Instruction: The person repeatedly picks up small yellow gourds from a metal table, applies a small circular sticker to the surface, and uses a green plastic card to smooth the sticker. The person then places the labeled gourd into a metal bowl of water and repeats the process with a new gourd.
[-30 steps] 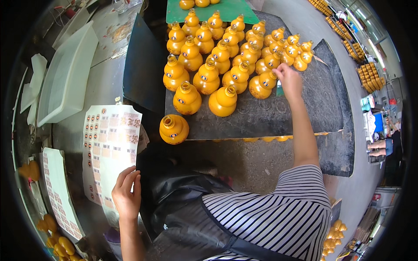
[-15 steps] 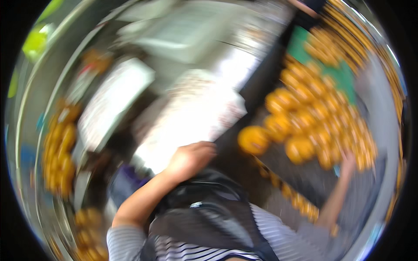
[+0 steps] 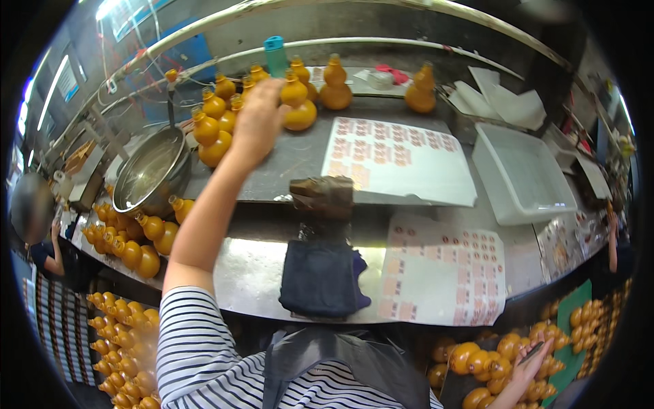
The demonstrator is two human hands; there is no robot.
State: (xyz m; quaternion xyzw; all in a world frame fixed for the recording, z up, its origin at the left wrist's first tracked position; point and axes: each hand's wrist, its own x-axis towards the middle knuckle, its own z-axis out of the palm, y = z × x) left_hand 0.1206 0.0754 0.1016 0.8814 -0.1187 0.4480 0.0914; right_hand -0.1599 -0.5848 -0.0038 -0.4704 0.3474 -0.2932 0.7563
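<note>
My left hand [image 3: 260,123] is stretched over the bench, its fingers curled at the waist of an orange gourd-shaped bottle [image 3: 298,117]. Some fingers are hidden behind the bottle and slightly blurred. Low on the right, my right hand [image 3: 523,371] pinches a slim dark tool [image 3: 531,353], whose kind I cannot make out. Several more gourd bottles [image 3: 466,358] lie beside that hand. On the bench a white sticker sheet [image 3: 409,178] with reddish prints lies right of my left forearm. A second sticker sheet [image 3: 443,273] hangs over the nearer ledge.
A folded dark cloth [image 3: 317,279] sits on the metal ledge before me. A metal pan [image 3: 151,170] stands left, a clear plastic bin [image 3: 521,174] right. A teal bottle [image 3: 275,56] stands among gourd bottles at the back. A co-worker [image 3: 51,252] is at far left.
My view has swung left and up toward the bench. The left hand has gone from near my body out to the gourd bottles at the back. My right hand stays beside the right-hand bottles.
</note>
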